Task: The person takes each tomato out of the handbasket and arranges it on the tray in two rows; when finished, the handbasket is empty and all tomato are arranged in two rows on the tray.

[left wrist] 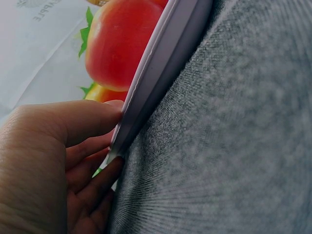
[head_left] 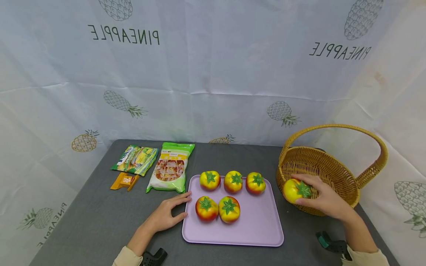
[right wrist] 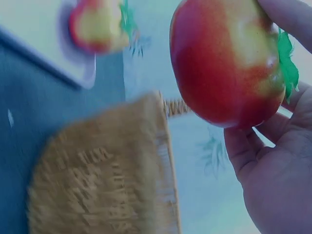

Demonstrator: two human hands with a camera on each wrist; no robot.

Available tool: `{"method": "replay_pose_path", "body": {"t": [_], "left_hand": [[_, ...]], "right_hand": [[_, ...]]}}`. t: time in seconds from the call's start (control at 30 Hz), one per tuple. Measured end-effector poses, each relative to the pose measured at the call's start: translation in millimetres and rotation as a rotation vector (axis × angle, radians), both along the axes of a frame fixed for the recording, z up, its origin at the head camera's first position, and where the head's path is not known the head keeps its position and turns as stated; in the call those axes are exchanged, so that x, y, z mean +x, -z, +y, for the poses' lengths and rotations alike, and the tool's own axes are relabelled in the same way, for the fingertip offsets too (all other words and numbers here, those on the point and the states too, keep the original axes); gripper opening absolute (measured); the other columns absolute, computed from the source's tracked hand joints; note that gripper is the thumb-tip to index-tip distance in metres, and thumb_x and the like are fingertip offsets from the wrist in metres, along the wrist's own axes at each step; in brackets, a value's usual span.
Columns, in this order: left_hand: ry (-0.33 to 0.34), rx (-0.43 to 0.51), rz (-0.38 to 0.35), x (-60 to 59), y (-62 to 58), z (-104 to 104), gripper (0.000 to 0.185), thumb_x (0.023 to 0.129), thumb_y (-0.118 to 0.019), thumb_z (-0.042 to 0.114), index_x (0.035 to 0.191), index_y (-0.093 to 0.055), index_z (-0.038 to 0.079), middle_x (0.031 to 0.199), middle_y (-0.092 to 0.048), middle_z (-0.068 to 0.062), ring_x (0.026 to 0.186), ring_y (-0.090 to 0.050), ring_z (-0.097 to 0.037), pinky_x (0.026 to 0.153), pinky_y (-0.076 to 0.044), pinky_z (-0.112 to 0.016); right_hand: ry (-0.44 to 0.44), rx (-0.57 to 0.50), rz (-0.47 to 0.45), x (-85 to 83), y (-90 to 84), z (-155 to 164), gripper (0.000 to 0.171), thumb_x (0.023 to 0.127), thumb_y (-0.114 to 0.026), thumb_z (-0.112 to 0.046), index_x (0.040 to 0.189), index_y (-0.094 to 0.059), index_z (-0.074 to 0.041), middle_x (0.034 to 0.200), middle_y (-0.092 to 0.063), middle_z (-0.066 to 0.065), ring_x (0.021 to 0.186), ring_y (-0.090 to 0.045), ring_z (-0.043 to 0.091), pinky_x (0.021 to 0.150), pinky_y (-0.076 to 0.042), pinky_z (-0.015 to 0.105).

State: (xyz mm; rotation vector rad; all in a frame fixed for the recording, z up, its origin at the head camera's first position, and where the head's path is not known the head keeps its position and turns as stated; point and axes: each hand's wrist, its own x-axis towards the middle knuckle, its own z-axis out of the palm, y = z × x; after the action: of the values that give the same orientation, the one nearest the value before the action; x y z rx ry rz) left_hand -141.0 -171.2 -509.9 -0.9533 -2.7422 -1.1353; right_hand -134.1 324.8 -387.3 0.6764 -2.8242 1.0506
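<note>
Tomato [head_left: 295, 190] in your right hand [head_left: 324, 201], held at the near rim of the wicker basket [head_left: 319, 162], off the counter [head_left: 93, 218].

Your right grip is curled round the tomato from the far side, fingertips over its green calyx; the right wrist view shows only a few fingers under it, so a smooth, round skin could roll out and drop onto the counter or bounce off the basket rim. The tall handle could catch your wrist. Your left hand [head_left: 166, 214] lies flat with relaxed fingers against the left edge of the lilac tray [head_left: 259, 229]; a nudge there could slide the tray and set its five tomatoes [head_left: 229, 209] rolling.
</note>
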Motion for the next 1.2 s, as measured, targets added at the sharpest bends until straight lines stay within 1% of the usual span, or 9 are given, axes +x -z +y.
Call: {"method": "replay_pose_path", "body": {"t": [0.17,0.27,0.5,0.6,0.7,0.83,0.97,1.1,1.2], "left_hand": [[0.001,-0.001,-0.008,0.2,0.2,0,0.045,0.087,-0.067,0.028,0.130,-0.059,0.017,0.142,-0.051,-0.001,0.129,-0.050,-0.023,0.102,-0.043,-0.046],[0.001,-0.001,-0.015,0.1,-0.5,-1,0.045,0.087,-0.067,0.027,0.130,-0.058,0.017,0.142,-0.050,-0.001,0.129,-0.049,-0.023,0.102,-0.043,-0.046],[0.007,0.011,-0.004,0.3,-1.1,0,0.044,0.087,-0.067,0.026,0.129,-0.059,0.015,0.142,-0.050,-0.002,0.128,-0.050,-0.025,0.101,-0.044,-0.045],[0.008,0.015,0.005,0.3,-0.1,0,0.044,0.087,-0.067,0.026,0.129,-0.060,0.016,0.142,-0.051,-0.002,0.127,-0.051,-0.024,0.101,-0.044,-0.044],[0.002,0.014,0.001,-0.2,1.1,-1,0.044,0.087,-0.067,0.026,0.129,-0.059,0.017,0.142,-0.050,-0.001,0.128,-0.050,-0.023,0.101,-0.044,-0.043],[-0.005,0.012,-0.007,-0.8,1.3,-1,0.045,0.087,-0.068,0.026,0.130,-0.059,0.017,0.142,-0.050,0.001,0.129,-0.050,-0.021,0.102,-0.044,-0.043],[-0.007,0.009,-0.007,-0.2,1.1,-1,0.045,0.086,-0.068,0.026,0.129,-0.060,0.017,0.142,-0.051,0.001,0.128,-0.050,-0.020,0.102,-0.044,-0.043],[-0.001,0.013,-0.016,0.3,0.7,-1,0.045,0.086,-0.068,0.026,0.129,-0.059,0.017,0.142,-0.050,0.001,0.128,-0.050,-0.021,0.102,-0.044,-0.043],[-0.004,0.016,-0.033,-0.2,0.0,0,0.045,0.086,-0.068,0.025,0.130,-0.059,0.018,0.142,-0.050,0.002,0.129,-0.049,-0.020,0.102,-0.043,-0.043]], "right_hand": [[0.017,-0.023,-0.034,10.7,16.2,-25,0.064,0.079,-0.076,-0.015,0.137,-0.049,-0.013,0.134,-0.048,0.007,0.110,-0.034,-0.005,0.078,-0.045,0.023],[0.022,-0.042,-0.054,15.5,26.1,-39,0.064,0.080,-0.076,-0.018,0.138,-0.049,-0.015,0.134,-0.048,0.011,0.107,-0.034,-0.005,0.077,-0.047,0.023],[0.046,-0.077,-0.051,20.0,51.4,-65,0.063,0.079,-0.076,-0.025,0.136,-0.050,-0.017,0.132,-0.052,0.001,0.112,-0.037,-0.001,0.086,-0.047,0.030],[0.077,-0.076,-0.081,18.6,63.8,-77,0.064,0.078,-0.077,-0.030,0.135,-0.052,-0.017,0.131,-0.053,0.001,0.111,-0.038,0.004,0.088,-0.047,0.037],[0.092,-0.060,-0.115,16.3,74.1,-86,0.065,0.077,-0.077,-0.037,0.134,-0.053,-0.018,0.131,-0.054,0.001,0.109,-0.040,0.010,0.086,-0.046,0.038],[0.083,-0.040,-0.131,15.6,81.6,-93,0.068,0.075,-0.077,-0.042,0.133,-0.054,-0.016,0.131,-0.056,0.000,0.106,-0.041,0.012,0.084,-0.045,0.034],[0.066,-0.031,-0.138,16.0,84.5,-96,0.068,0.076,-0.077,-0.041,0.133,-0.053,-0.014,0.131,-0.056,0.003,0.107,-0.043,0.016,0.084,-0.045,0.036],[0.058,-0.042,-0.173,16.1,84.8,-94,0.068,0.077,-0.076,-0.039,0.135,-0.051,-0.014,0.134,-0.054,0.007,0.117,-0.045,0.027,0.090,-0.044,0.049],[0.056,-0.060,-0.221,15.7,84.3,-93,0.071,0.078,-0.075,-0.039,0.138,-0.048,-0.014,0.138,-0.049,0.012,0.127,-0.041,0.038,0.096,-0.038,0.062]]}}
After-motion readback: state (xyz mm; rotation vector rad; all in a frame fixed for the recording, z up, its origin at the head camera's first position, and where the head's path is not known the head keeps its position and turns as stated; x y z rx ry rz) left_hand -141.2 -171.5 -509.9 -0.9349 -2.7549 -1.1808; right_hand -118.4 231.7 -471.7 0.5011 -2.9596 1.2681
